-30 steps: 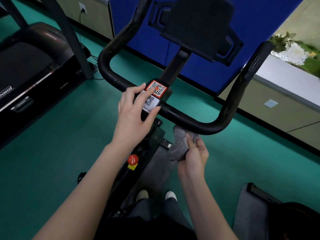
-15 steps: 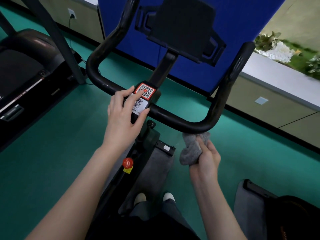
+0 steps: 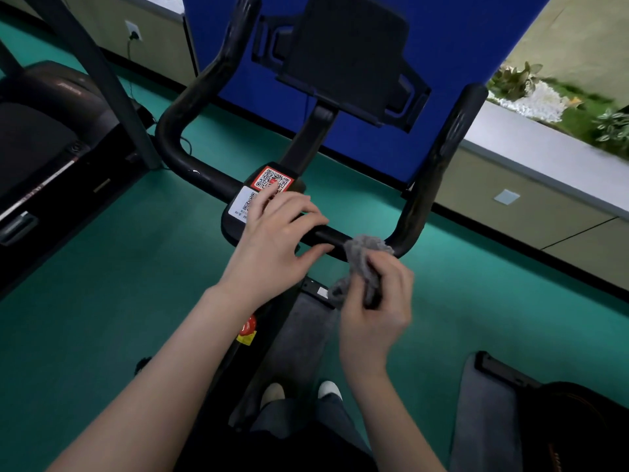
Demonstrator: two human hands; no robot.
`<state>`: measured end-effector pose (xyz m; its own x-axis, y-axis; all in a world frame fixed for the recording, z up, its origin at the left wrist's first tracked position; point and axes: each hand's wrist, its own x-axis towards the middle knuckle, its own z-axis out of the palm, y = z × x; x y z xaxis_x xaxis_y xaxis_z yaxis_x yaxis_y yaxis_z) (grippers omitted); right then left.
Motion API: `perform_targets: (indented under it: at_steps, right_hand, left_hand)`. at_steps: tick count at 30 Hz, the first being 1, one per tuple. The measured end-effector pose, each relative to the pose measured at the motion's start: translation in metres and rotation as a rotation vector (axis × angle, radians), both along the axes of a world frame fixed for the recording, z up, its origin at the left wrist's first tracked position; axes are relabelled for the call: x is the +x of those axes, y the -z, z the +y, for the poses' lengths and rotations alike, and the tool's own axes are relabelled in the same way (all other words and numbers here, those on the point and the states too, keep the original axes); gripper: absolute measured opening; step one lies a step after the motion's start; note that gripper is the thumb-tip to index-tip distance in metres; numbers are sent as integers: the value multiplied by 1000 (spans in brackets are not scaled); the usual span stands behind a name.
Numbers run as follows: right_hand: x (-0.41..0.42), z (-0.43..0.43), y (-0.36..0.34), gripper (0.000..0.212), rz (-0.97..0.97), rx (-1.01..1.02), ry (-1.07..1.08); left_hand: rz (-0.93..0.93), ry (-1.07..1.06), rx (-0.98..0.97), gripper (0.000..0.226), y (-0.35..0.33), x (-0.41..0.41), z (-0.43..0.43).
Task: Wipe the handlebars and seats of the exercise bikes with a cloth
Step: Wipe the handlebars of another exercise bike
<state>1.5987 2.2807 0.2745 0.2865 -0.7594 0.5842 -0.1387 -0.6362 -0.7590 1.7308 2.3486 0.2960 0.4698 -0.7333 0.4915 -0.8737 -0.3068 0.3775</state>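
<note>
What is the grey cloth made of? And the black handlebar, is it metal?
The grey cloth looks like soft, fuzzy fabric, maybe terry or microfibre: its surface is nubbly and it bunches in the right hand. The black handlebar looks covered in matte rubber or foam, dull with only faint shine; any metal beneath is hidden.

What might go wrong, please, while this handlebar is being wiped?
The crumpled grey cloth, bunched in the right hand, meets the black tubular handlebar only at its right bend, so coverage may be patchy. The left hand covers the centre by the red QR-code sticker, so it may get missed.
</note>
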Motion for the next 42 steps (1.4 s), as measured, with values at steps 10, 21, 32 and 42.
perform_targets:
  at_steps: [10,21,32,42]
  right_hand:
    - [-17,-49,-7,24,39,47,180]
    - [-10,-49,-13,26,69,-49,29]
    - [26,-81,-61,14,614,-50,-403]
    - [37,-108,-88,10,1139,-166,-631]
  left_hand:
    - [61,6,1,32,0,3,1]
    - [68,-1,-25,30,2,3,-1]
    - [79,-1,-32,29,2,4,0]
    - [85,13,-38,28,3,4,0]
